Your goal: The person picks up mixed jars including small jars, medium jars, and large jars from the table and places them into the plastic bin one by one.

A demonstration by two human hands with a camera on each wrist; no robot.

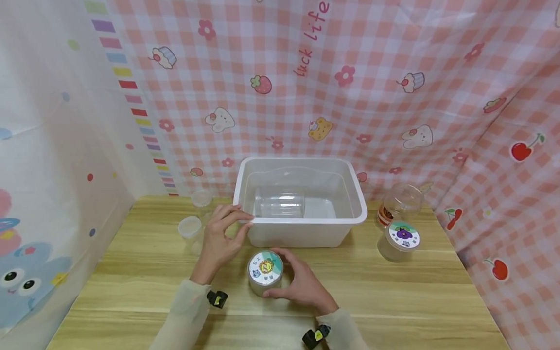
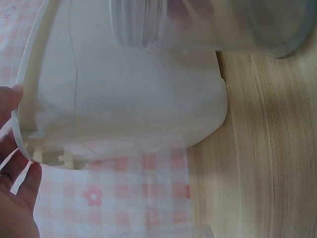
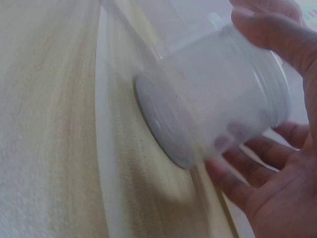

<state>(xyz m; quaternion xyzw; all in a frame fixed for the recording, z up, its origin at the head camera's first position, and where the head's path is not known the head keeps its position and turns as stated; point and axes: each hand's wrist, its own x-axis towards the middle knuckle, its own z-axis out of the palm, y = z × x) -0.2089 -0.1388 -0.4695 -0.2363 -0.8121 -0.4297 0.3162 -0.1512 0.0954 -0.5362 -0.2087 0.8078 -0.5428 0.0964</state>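
A clear plastic jar (image 1: 265,272) with a sunflower label on its lid stands on the table in front of the white plastic bin (image 1: 302,233). My right hand (image 1: 302,282) holds this jar from the right side, thumb in front and fingers behind; in the right wrist view the jar (image 3: 208,94) is between thumb and fingers. My left hand (image 1: 224,233) grips the bin's front left corner at the rim, its fingers around the edge in the left wrist view. Inside the bin, a clear jar (image 1: 280,204) lies on its side.
To the right stands a clear jar (image 1: 399,240) with a purple-flower lid, and behind it a clear rounded container (image 1: 402,199) with an orange-black picture. Two small clear containers, one with a whitish top (image 1: 190,226), stand at left. A checked curtain (image 1: 284,97) hangs behind the table.
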